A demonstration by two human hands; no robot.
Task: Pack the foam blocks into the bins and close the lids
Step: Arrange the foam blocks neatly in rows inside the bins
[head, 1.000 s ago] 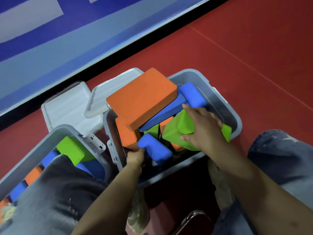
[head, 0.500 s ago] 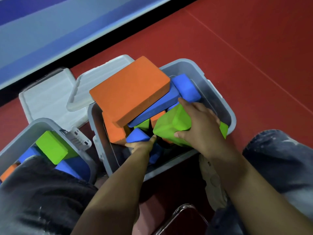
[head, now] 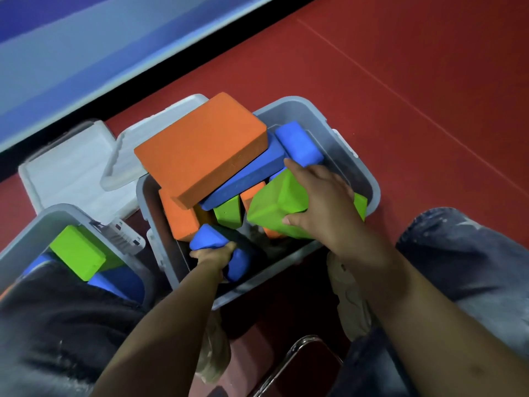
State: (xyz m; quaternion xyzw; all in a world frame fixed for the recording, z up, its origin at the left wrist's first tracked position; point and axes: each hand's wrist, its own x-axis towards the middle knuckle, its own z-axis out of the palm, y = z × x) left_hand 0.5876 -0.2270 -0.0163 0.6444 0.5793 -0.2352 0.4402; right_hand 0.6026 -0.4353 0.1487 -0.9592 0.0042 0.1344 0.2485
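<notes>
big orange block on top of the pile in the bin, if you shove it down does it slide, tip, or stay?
The large orange block lies tilted, overhanging the bin's rim, so a push probably tips or slides it. It looks like matte foam: likely light and grippy. It rests on a slanted blue block, so the pile beneath may shift.

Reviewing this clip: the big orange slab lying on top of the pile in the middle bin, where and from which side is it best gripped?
Probably across its two long side faces, coming from above. The big orange slab lies tilted on a blue block, well above the bin rim, so those faces are exposed. Its broad top looks too wide for one hand; both hands, left hand and right hand, are busy lower down.
</notes>
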